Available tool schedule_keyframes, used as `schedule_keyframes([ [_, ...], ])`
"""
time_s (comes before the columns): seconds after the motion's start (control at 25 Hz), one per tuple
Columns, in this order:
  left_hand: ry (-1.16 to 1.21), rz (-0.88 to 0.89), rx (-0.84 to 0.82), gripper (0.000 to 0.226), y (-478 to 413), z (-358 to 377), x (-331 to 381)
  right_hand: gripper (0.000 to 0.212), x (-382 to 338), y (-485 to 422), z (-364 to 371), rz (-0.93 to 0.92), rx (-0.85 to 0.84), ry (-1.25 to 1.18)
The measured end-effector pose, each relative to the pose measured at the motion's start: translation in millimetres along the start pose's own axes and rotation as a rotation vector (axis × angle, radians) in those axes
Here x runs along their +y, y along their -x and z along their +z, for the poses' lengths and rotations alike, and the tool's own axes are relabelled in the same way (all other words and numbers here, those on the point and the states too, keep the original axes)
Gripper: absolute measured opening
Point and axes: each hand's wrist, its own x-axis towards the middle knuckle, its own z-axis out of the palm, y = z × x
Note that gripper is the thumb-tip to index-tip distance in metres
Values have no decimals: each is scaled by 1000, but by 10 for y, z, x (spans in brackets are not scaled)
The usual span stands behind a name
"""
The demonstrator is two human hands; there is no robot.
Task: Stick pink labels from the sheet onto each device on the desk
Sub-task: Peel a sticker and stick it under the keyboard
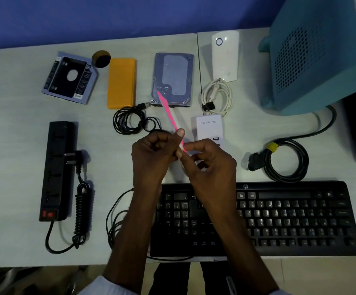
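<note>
Above the desk's middle I hold the pink label sheet (168,112) almost edge-on, its far end rising toward the hard drive (172,79). My left hand (153,154) grips the sheet with the thumb on top. My right hand (207,162) pinches at its near end with thumb and fingertips. Devices lie around: a black power strip (58,167), a drive caddy (69,78), an orange power bank (121,83), a white USB charger (208,127), a white router-like box (226,55) and a black keyboard (279,218). No label shows on any of them.
A coiled black USB cable (130,120), a coiled white cable (216,97) and a black power cord with a yellow tie (287,160) lie between the devices. A teal perforated case (321,54) stands at the back right. A round brown object (101,58) sits behind the power bank.
</note>
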Motion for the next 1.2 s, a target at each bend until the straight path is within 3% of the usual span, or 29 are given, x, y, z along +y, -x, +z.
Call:
schedule_keyframes([
  [0.28, -5, 44, -81, 19, 7, -87, 35, 6, 38, 26, 12, 23, -14, -160],
  [0.48, -58, 56, -120, 22, 33, -157, 90, 16, 26, 63, 44, -8, -51, -128],
  [0.76, -88, 4, -214, 31, 14, -235, 97, 6, 39, 111, 110, -25, 30, -178],
  [1.0, -97, 29, -239, 26, 18, -262, 0, 3, 26, 215, 149, -114, 77, -63],
  [1.08, -150, 87, -205, 27, -23, -280, -41, 5, -4, 243, 158, -40, 109, -112],
  [1.2, -296, 260, -42, 29, -168, -361, -77, 11, -41, 273, 3, 192, 205, -485],
])
